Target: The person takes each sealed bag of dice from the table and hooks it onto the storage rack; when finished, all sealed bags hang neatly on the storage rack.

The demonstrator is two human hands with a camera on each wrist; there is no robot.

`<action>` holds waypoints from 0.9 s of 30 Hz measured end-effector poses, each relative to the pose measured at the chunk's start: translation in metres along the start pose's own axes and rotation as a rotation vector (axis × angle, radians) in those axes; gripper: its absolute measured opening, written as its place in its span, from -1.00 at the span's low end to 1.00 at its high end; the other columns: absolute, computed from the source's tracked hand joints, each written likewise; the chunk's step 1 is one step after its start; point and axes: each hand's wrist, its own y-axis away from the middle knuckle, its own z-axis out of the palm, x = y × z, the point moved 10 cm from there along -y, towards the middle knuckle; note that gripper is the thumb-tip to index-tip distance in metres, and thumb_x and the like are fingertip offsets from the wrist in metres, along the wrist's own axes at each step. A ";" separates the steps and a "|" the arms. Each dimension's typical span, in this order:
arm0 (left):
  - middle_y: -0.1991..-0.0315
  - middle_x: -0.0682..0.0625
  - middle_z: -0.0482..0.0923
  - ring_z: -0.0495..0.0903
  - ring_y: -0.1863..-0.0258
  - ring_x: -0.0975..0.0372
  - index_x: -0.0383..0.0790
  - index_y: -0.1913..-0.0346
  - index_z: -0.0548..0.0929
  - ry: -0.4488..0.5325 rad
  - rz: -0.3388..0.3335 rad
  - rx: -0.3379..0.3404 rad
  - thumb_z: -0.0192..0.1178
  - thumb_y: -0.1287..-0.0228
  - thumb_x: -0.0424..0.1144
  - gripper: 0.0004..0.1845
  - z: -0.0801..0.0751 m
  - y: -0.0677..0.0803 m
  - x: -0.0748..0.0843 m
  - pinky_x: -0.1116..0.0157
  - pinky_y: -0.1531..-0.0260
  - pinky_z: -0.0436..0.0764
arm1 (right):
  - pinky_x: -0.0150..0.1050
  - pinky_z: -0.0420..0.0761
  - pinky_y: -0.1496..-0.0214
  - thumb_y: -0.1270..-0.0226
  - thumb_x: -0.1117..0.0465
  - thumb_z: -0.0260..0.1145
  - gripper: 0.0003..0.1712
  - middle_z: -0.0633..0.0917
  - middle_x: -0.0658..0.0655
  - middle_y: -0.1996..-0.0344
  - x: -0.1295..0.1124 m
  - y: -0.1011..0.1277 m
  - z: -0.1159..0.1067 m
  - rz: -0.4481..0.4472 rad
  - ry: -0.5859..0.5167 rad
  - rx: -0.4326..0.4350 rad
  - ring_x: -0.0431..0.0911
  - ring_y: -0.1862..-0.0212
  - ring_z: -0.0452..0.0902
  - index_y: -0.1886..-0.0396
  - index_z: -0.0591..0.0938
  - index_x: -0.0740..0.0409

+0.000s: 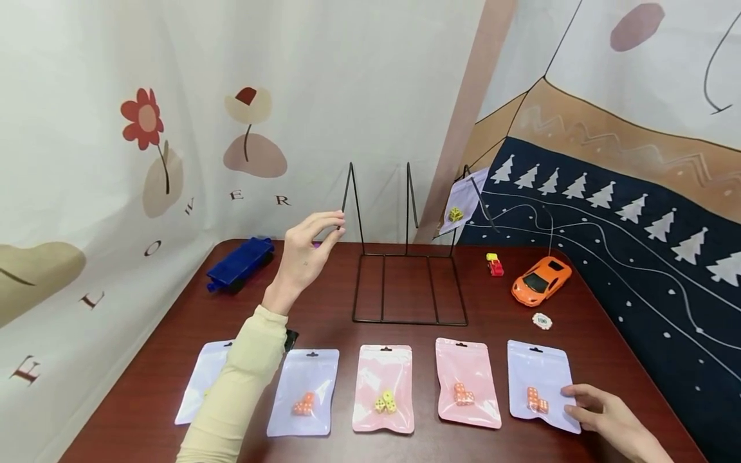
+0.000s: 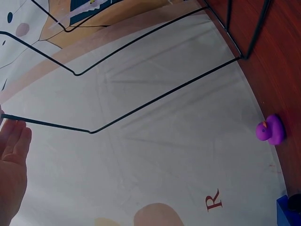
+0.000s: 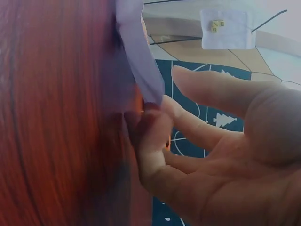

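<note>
My left hand is raised over the table; its thumb and fingertips pinch the tip of the left prong of a black wire rack. In the left wrist view that prong ends at the fingers. My right hand rests at the front right. Its fingertips touch the right edge of a lavender pouch holding orange dice. In the right wrist view the pouch edge lifts off the table against a fingertip, the thumb apart from it.
Several more pouches lie in a front row: lavender, lavender, pink, pink. Another pouch hangs on the rack's right prong. A blue toy vehicle, orange car, small red toy, chip and purple duck stand behind.
</note>
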 end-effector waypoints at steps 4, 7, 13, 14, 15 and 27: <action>0.09 -0.20 0.63 0.62 0.07 0.10 -0.35 0.12 0.69 -0.007 -0.007 -0.009 0.31 -0.09 -0.55 -0.74 0.001 0.001 -0.001 0.31 0.01 0.56 | -0.24 0.60 0.27 -0.26 0.24 0.30 -0.55 0.55 0.32 0.11 0.001 0.000 -0.002 -0.001 -0.014 0.020 -0.01 0.21 0.47 -0.05 0.52 0.46; 0.08 -0.20 0.63 0.62 0.06 0.11 -0.36 0.13 0.69 -0.010 -0.010 -0.012 0.31 -0.09 -0.54 -0.75 0.002 0.001 -0.002 0.31 0.01 0.56 | -0.24 0.61 0.24 -0.28 0.23 0.29 -0.56 0.51 0.40 -0.01 0.002 0.000 -0.005 0.003 -0.017 0.018 0.00 0.16 0.48 -0.06 0.53 0.44; 0.08 -0.18 0.63 0.62 0.07 0.11 -0.35 0.13 0.70 -0.014 -0.007 -0.007 0.32 -0.08 -0.54 -0.75 0.002 0.001 -0.001 0.31 0.02 0.56 | -0.21 0.59 0.18 -0.32 0.12 0.27 -0.51 0.53 0.38 -0.04 0.001 0.003 -0.011 0.019 0.015 0.035 -0.03 0.11 0.49 -0.10 0.54 0.39; 0.08 -0.18 0.63 0.62 0.07 0.11 -0.35 0.13 0.69 -0.014 -0.006 -0.007 0.32 -0.08 -0.54 -0.75 0.002 0.001 -0.001 0.30 0.02 0.56 | -0.23 0.58 0.19 -0.32 0.09 0.28 -0.49 0.53 0.37 -0.05 0.001 0.004 -0.013 0.026 0.014 0.051 -0.05 0.11 0.49 -0.10 0.54 0.39; 0.08 -0.17 0.63 0.62 0.07 0.11 -0.35 0.13 0.69 -0.013 -0.006 -0.007 0.32 -0.08 -0.53 -0.75 0.002 0.002 -0.001 0.30 0.02 0.56 | -0.24 0.57 0.20 -0.31 0.06 0.29 -0.47 0.53 0.36 -0.06 0.001 0.004 -0.015 0.039 0.004 0.067 -0.07 0.12 0.49 -0.11 0.54 0.38; 0.06 -0.13 0.63 0.62 0.06 0.12 -0.33 0.12 0.69 -0.026 -0.018 -0.010 0.32 -0.10 -0.52 -0.75 0.001 0.004 -0.002 0.30 0.02 0.56 | -0.33 0.56 0.24 -0.23 -0.03 0.36 -0.38 0.58 0.20 -0.02 -0.003 0.011 -0.030 0.082 -0.106 0.198 -0.34 0.23 0.44 -0.11 0.55 0.34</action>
